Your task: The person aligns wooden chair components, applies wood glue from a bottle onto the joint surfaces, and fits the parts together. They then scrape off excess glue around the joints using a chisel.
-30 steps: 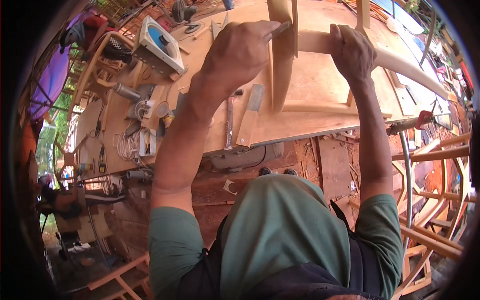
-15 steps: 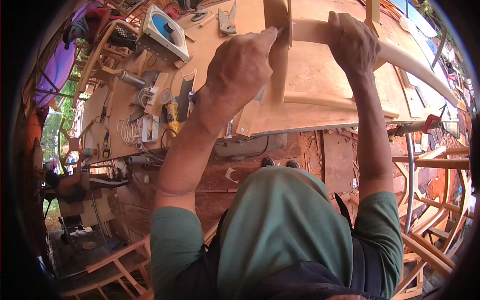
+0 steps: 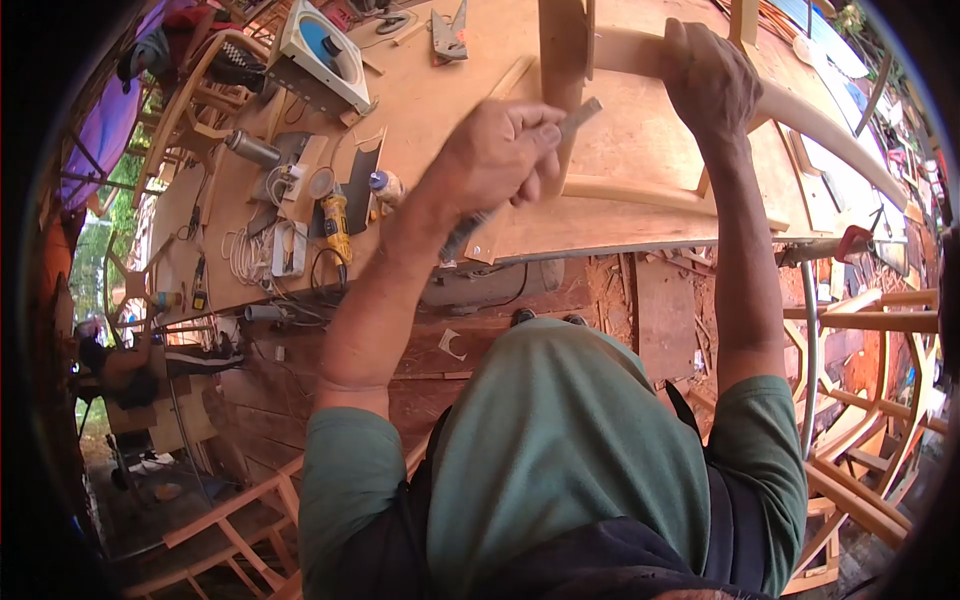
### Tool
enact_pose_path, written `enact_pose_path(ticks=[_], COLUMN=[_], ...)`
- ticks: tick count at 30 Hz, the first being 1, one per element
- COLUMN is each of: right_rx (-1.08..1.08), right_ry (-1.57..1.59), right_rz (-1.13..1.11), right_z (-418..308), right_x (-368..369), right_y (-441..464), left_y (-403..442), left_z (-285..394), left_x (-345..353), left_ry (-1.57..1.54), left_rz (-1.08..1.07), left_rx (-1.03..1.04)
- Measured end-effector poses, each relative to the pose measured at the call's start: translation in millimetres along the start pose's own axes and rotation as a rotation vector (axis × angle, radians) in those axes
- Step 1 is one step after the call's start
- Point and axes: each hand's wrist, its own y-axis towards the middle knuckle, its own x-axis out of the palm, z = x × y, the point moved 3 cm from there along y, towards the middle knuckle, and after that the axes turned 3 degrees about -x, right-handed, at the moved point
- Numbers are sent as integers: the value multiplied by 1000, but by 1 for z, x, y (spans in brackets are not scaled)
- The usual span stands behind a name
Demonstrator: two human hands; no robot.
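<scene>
My left hand [image 3: 500,155] is closed around a narrow grey metal tool [image 3: 582,116], whose flat end points up and right beside an upright wooden piece [image 3: 565,60]. The tool's end is apart from my right hand. My right hand [image 3: 712,85] wraps round a pale wooden bar [image 3: 630,53] of a chair-like frame, at the right of the upright piece. A curved wooden leg [image 3: 830,135] runs from there to the right. A lower rail [image 3: 640,192] lies near the table's front edge.
On the workbench [image 3: 420,100] are a yellow power tool [image 3: 337,228], a bottle [image 3: 386,187], a white-framed machine with a blue disc [image 3: 322,52] and a handsaw [image 3: 449,38]. A red clamp [image 3: 853,242] grips the right edge. People are at the left; wooden frames stand at lower right.
My left hand has drawn back down and left from the upright piece, so more of the metal tool shows. My right hand stays on the bar. The view has shifted slightly.
</scene>
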Motion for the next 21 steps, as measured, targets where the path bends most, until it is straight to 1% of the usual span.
enact_pose_path(ticks=[2, 5, 9, 10, 14, 21], right_rx=[-26, 34, 15, -6, 21, 20], right_ry=[-6, 78, 158, 175, 196, 226], right_rz=[-6, 98, 143, 164, 152, 191], right_z=[-1, -17, -15, -15, -13, -11], right_x=[-1, -17, -17, -17, -16, -16], right_y=[1, 7, 6, 6, 5, 4], left_y=[2, 8, 14, 15, 18, 22], left_z=[-25, -39, -31, -28, -17, -7], left_x=[18, 42, 43, 41, 29, 22], left_ry=[-251, -475, -649, -627, -600, -633], left_rz=[-88, -118, -108, -87, -82, -36], left_rx=[-88, -26, -72, -67, -67, -111])
